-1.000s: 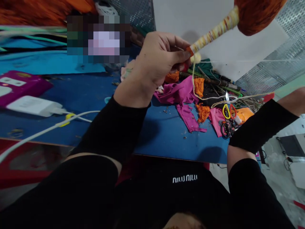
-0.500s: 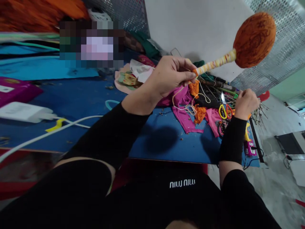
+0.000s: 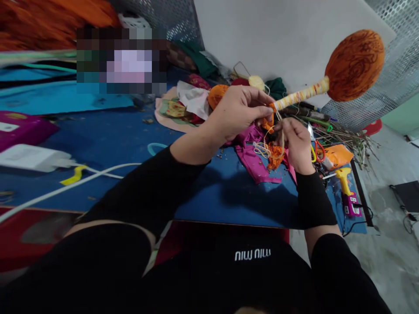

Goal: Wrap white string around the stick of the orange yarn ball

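My left hand (image 3: 240, 109) is closed on the end of a maraca-shaped piece. Its oval head (image 3: 356, 65) is covered in orange cloth with dark patterns and points up to the right. The handle (image 3: 301, 94) is wrapped in yellow and white strips, with orange cloth at the gripped end. Just below that end, my right hand (image 3: 297, 141) pinches a cream string (image 3: 283, 138), which runs up to the handle. Beneath the hands lie a loose coil of string (image 3: 262, 149), crumpled orange cloth (image 3: 275, 156) and magenta cloth (image 3: 255, 163).
Scissors (image 3: 316, 148) with red and yellow handles lie right of my right hand. Beyond them are an orange packet (image 3: 338, 156), a yellow glue gun (image 3: 344, 179) and dry twigs (image 3: 352, 141). A white charger (image 3: 34, 158) with its cable lies on the blue table (image 3: 196, 203).
My right hand has come left from near the scissors to the handle's end and now pinches the string. My left hand still holds the maraca-shaped piece, slightly lower in view.
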Available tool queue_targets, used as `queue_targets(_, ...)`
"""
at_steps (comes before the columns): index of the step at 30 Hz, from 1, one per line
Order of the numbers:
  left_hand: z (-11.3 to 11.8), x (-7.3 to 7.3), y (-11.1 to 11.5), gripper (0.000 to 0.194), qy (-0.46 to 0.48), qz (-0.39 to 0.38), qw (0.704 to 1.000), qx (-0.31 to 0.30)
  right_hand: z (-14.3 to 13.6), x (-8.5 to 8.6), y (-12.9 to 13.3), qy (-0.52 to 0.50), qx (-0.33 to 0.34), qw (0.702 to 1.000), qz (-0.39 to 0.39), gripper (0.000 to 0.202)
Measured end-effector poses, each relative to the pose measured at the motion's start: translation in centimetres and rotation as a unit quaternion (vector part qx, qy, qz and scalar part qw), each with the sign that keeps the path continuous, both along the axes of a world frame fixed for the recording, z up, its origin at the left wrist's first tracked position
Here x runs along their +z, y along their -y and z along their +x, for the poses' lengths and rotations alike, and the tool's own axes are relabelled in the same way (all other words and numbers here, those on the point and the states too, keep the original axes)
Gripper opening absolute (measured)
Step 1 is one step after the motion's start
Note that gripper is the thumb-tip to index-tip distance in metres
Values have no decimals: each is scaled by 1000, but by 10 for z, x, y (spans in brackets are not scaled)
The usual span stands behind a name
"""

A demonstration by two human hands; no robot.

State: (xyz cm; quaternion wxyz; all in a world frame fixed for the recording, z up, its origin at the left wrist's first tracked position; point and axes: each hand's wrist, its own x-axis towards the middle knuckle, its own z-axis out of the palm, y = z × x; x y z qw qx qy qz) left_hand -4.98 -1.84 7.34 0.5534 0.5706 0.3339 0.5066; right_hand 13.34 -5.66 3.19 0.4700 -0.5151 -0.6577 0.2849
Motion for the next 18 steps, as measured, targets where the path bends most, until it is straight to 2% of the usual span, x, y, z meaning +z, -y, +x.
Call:
queue_targets(2, 1, 0, -2, 21, -2, -2, 1000, 9, 1, 6, 8, 33, -72, 994, 75, 42)
queue_targets(5, 5, -3, -4, 20, -14, -7, 1000, 4, -1, 6, 9, 37, -93, 984, 148, 39)
queue_targets(9, 10, -9, -5, 21, -10, -15, 1000, 4, 1, -5, -5, -145, -81, 980, 114, 37)
queue_targets(11, 12, -10, -5, 21, -5, -26, 1000, 7, 9, -7, -12, -196, -70, 974, 95, 38)
queue_targets(15, 15, -12, -6, 21, 3, -42, 999, -4, 20, -6, -19, -159, -31, 978, 131, 53)
queue_targets(18, 17, -14, -7, 21, 12, -37, 999, -8, 12, -9, -15, -107, -25, 983, 145, 59)
